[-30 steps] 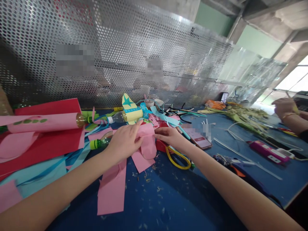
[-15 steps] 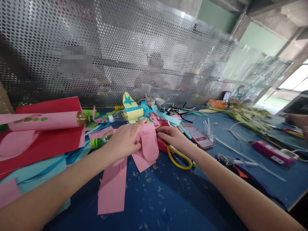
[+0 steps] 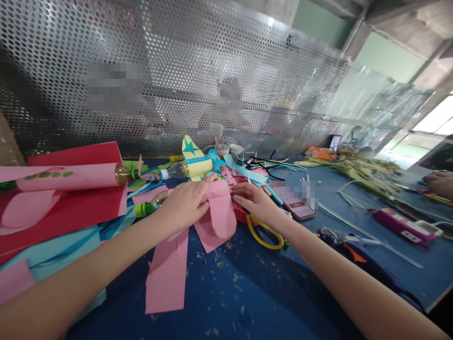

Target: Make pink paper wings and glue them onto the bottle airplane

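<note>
Both my hands are at a green plastic bottle (image 3: 153, 206) wrapped in pink paper (image 3: 216, 188), lying on its side with its cap to the left. My left hand (image 3: 186, 202) lies over the bottle, fingers on top of the wrap and thumb at its front, closed round it. At the other end, my right hand (image 3: 255, 202) has its fingers and thumb bent against the edge of the wrap. A rounded pink paper flap (image 3: 222, 218) hangs down the front. Under my left hand a pink paper strip (image 3: 167, 278) lies on the table. The bottle's middle is hidden.
A pink-wrapped bottle (image 3: 74, 176) lies on red sheets to the left. Behind my hands is a yellow-wrapped bottle (image 3: 198, 166). A yellow loop (image 3: 264, 241), a phone (image 3: 295, 203), a glue gun (image 3: 368, 262) and a purple power strip (image 3: 403, 225) are to the right.
The rounded pink flap has shifted slightly right and hangs a bit lower. Both hands stay at the wrapped bottle, with only small finger movements. The view has shifted slightly.
</note>
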Tool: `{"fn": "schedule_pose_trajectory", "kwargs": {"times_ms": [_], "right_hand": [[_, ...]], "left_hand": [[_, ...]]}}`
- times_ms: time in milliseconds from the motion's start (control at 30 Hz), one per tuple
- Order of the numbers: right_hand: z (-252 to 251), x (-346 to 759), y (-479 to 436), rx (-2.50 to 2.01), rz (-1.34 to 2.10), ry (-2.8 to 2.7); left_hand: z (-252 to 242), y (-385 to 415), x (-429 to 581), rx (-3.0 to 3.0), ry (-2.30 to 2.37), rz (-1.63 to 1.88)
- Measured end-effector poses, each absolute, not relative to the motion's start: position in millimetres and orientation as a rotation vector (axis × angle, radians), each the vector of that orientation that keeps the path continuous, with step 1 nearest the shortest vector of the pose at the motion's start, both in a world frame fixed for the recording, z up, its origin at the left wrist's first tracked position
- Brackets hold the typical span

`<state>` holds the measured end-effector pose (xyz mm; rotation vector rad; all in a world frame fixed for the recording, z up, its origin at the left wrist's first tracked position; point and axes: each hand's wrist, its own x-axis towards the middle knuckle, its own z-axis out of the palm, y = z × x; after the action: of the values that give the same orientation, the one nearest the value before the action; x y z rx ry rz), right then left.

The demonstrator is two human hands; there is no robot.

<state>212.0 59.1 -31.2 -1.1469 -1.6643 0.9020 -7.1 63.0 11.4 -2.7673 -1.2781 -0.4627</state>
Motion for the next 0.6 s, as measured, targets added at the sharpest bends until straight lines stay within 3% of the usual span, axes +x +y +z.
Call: {"fn": "schedule_pose_trajectory", "kwargs": {"times_ms": [333,600], "right_hand": [[-26.7,210.1,51.9,-1.228,0.982,-1.623],[-10.8,203.8,35.3,-1.226,1.31,-1.472]], "left_hand": [[14.1,60.9,-6.4,-2.78,-1.284,-0.472],[13.5,61.0,-5.8,-2.779,-1.325,-0.449]]}}
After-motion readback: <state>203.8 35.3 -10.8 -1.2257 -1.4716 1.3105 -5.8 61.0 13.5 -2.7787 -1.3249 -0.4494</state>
